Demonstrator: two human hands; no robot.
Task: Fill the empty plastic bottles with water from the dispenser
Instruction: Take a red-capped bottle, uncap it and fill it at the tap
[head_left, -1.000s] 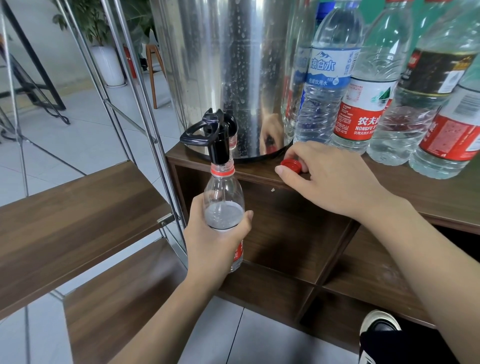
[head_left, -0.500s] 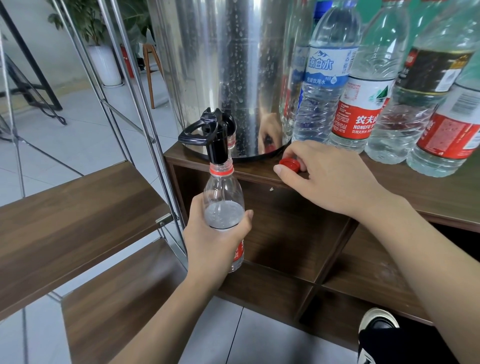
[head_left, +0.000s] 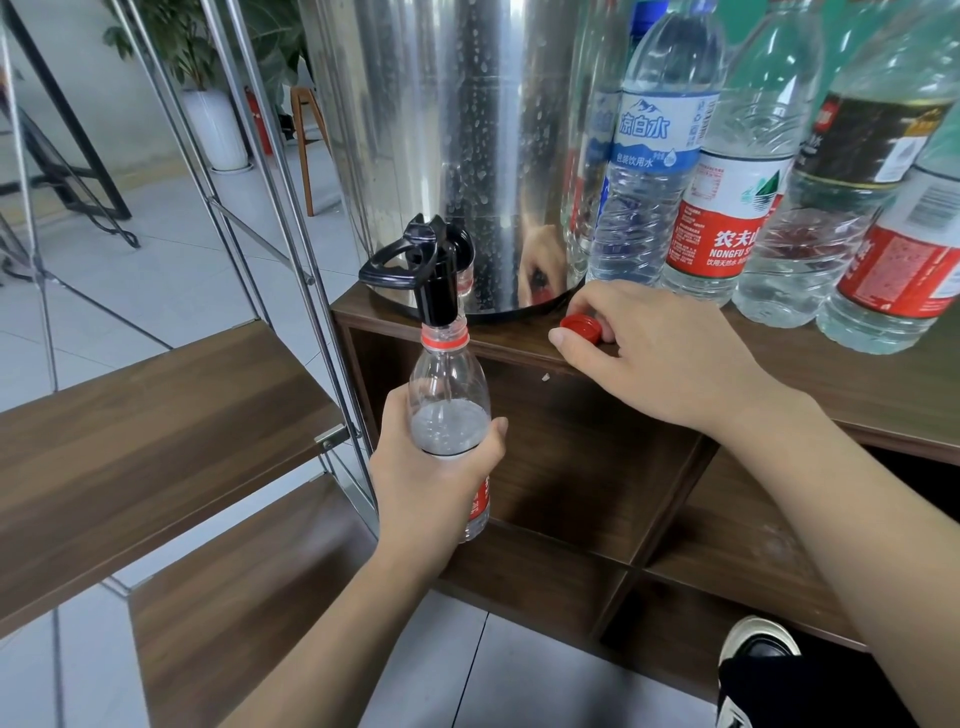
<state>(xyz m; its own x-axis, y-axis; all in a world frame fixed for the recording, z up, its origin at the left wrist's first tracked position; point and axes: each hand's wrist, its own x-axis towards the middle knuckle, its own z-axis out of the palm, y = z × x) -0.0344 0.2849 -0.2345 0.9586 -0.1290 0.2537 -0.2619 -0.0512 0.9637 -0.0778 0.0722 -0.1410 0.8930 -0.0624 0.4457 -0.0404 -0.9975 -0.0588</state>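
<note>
Our left hand (head_left: 434, 470) still grips the bottle (head_left: 449, 415) with its mouth under the dispenser's (head_left: 467, 130) black tap (head_left: 439, 283); our right hand (head_left: 654, 353) keeps pinching the red cap (head_left: 581, 328) on the bench (head_left: 831, 374). Little has changed since a second ago; the water sits high, so we judge filling nearly done.

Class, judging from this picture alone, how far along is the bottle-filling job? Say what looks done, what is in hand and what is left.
Done: the red cap is off, pinched by the right hand on the cabinet top.
In hand: the left hand holds the bottle under the black tap; water has reached its shoulder.
Left: topping up and capping. Whether the standing bottles need water is unclear.
</note>
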